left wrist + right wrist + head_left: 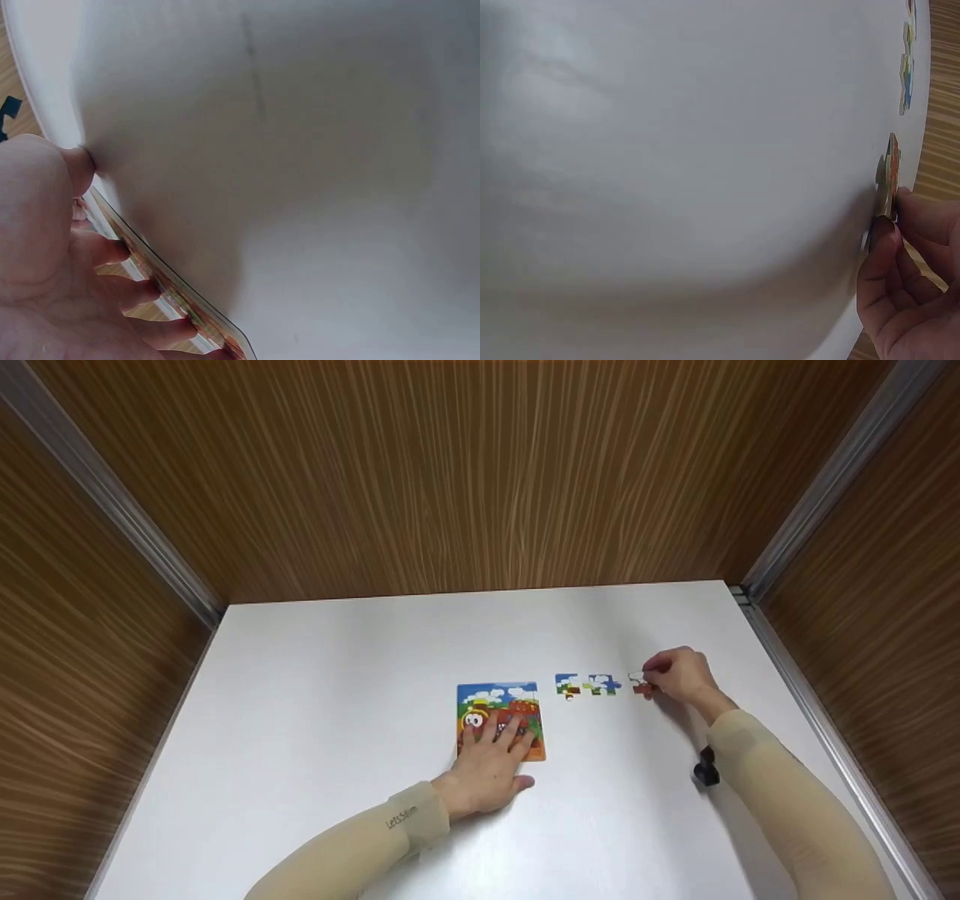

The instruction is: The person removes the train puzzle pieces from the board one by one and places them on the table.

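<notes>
My left hand (484, 772) rests with its fingers spread on a square jigsaw puzzle (491, 693) showing a red cartoon train with big eyes under a cloudy sky. Its fingers cover the lower part of the picture. In the left wrist view, the fingertips press along the edge of the puzzle (176, 289). To the right, my right hand (681, 675) pinches a white and red puzzle piece (639, 684) by its right side between thumb and fingers. The right wrist view shows this puzzle piece (890, 176) raised on edge, close over the table.
Two loose puzzle pieces, one with a small yellow tab (568, 684) and one blue, white and green (602, 685), lie in a row between the hands. The white table (315, 697) has wood-grain panels (450, 495) behind it and at both sides. A black object (706, 769) hangs by the right sleeve.
</notes>
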{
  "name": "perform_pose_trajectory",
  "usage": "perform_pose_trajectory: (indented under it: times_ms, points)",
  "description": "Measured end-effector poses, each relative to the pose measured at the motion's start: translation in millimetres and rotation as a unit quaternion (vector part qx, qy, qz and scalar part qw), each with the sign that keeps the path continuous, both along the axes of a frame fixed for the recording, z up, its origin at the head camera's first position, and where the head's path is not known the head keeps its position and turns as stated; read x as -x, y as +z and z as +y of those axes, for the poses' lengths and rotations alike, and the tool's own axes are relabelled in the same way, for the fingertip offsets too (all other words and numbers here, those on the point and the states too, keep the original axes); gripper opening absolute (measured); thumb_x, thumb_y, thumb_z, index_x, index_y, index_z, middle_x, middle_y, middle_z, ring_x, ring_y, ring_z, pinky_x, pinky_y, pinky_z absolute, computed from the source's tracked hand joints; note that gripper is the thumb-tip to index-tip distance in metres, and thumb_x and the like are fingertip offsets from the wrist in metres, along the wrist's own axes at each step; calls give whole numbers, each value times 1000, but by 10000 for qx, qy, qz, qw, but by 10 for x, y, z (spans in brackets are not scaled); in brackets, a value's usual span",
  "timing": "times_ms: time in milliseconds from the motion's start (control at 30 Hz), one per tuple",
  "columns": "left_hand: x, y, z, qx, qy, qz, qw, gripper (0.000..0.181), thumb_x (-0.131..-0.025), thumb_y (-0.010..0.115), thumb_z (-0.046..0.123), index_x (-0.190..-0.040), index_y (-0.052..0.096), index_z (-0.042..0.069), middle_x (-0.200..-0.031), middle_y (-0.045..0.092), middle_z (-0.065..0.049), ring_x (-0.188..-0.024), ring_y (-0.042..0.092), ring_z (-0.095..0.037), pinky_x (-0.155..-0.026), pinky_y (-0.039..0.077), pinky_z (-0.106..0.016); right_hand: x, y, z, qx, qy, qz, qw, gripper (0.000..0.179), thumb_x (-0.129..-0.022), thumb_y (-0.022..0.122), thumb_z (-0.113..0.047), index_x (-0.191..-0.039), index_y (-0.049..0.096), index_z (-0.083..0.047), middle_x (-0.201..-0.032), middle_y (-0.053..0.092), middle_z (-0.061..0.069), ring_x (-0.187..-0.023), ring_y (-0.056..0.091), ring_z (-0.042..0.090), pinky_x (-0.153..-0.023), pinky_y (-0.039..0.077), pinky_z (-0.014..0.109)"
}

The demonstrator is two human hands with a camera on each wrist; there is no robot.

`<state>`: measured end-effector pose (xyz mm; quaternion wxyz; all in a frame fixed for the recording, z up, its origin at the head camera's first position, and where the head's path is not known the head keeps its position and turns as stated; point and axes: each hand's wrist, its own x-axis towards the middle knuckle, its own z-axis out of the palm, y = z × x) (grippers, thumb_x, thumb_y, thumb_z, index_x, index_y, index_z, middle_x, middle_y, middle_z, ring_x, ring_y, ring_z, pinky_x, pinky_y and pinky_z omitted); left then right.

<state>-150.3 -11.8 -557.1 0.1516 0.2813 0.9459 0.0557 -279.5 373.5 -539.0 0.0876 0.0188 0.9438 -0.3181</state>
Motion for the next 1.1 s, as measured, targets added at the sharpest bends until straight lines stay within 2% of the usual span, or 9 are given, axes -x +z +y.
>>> perform_pose_trajectory:
  times_ms: [133, 300, 567, 700, 867, 933, 1100]
  points:
    - [-6, 0, 1, -15, -10, 13, 10000, 77, -115, 50, 62, -180, 31, 25, -191, 20, -9, -176, 18, -47, -132, 31, -79, -7, -22, 6, -45, -33, 23, 10000, 20, -105, 75, -6, -121, 81, 5, -112, 83, 25, -90, 81, 25, -72, 55, 20]
    - [-17, 10, 15, 27, -12, 7, 10000, 77, -114, 50, 63, -180, 31, 26, -191, 20, -8, -176, 20, -47, -132, 32, -78, -24, -38, 15, 137, -102, -100, 9998, 22, -107, 73, -8, -122, 81, 5, -113, 83, 25, -88, 82, 22, -71, 56, 19]
    - [-9, 21, 10, 79, -62, 112, 9999, 78, -114, 49, 64, -180, 31, 26, -191, 21, -8, -176, 21, -47, -131, 33, -78, -52, 24, -14, 293, -84, -214, 9993, 28, -108, 72, -17, -127, 79, 2, -113, 83, 22, -87, 77, 20, -69, 58, 24]
    - [-6, 15, -5, 111, -95, 192, 9997, 77, -115, 47, 64, -180, 31, 26, -190, 22, -8, -175, 22, -47, -131, 33, -78, -88, 84, -107, 244, 77, -81, 9996, 30, -108, 73, -21, -128, 80, 0, -118, 81, 23, -93, 78, 24, -73, 60, 25]
    - [15, 34, -17, 57, -53, 139, 9999, 77, -114, 49, 64, -179, 33, 26, -190, 24, -9, -175, 23, -47, -130, 35, -79, -129, 174, -263, 467, 286, -76, 9985, 31, -108, 72, -21, -130, 79, 1, -116, 79, 24, -90, 79, 27, -71, 64, 29]
    - [33, 52, -14, 5, -30, 135, 9999, 75, -114, 53, 62, -178, 36, 26, -189, 28, -9, -174, 26, -47, -129, 36, -79, -147, 207, -320, 506, 346, -53, 9981, 32, -108, 73, -21, -130, 79, 0, -115, 78, 23, -88, 77, 27, -70, 63, 27]
    - [60, 87, -5, 57, -57, 240, 9997, 67, -115, 56, 52, -175, 42, 27, -186, 35, -9, -172, 32, -45, -126, 42, -76, -186, 252, -450, 360, 609, 354, 9969, 29, -105, 76, -20, -125, 82, 1, -113, 80, 21, -89, 73, 24, -72, 55, 24]
